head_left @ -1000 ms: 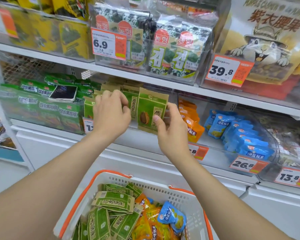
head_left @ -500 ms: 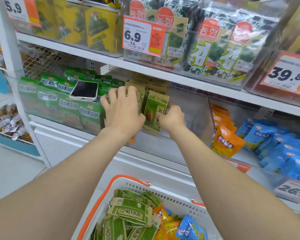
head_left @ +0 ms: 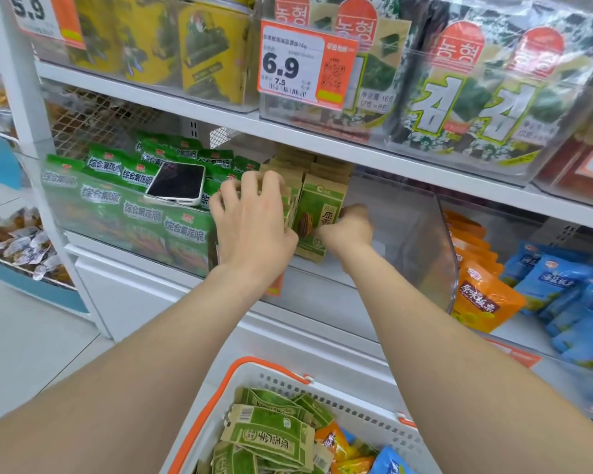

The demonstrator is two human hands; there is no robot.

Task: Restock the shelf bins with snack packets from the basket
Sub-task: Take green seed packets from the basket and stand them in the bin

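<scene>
— Both hands are up in the clear shelf bin point(head_left: 421, 241), yes?

— Yes. Left hand point(head_left: 254, 227) lies over the standing row of brown-and-green seed packets point(head_left: 288, 186), fingers spread and bent over their tops, pressing them towards the left wall of the bin.

— And the right hand point(head_left: 348, 230)?

— It grips the front seed packet point(head_left: 317, 220) at its right edge, fingers curled around it. That packet stands upright at the front of the row, tilted a little, its printed face outward.

— How far apart are the hands?

— Close, with only that front packet between them.

— Where is the rest of the stock?

— In the white basket point(head_left: 356, 401) with orange handles, low in the view, between the forearms. More green seed packets point(head_left: 271, 436) lie flat in a heap there, with orange packets point(head_left: 336, 439) and a blue packet point(head_left: 387, 461) just beside them.

— What about the neighbouring bins?

— To the left, bright green packets point(head_left: 131, 213), with a phone point(head_left: 177, 183) lying screen-up on top of them. To the right, orange pouches point(head_left: 480, 295), then blue pouches point(head_left: 569, 295). On the shelf above, seaweed packs point(head_left: 476, 97) behind a 6.9 price tag point(head_left: 305, 68).
</scene>
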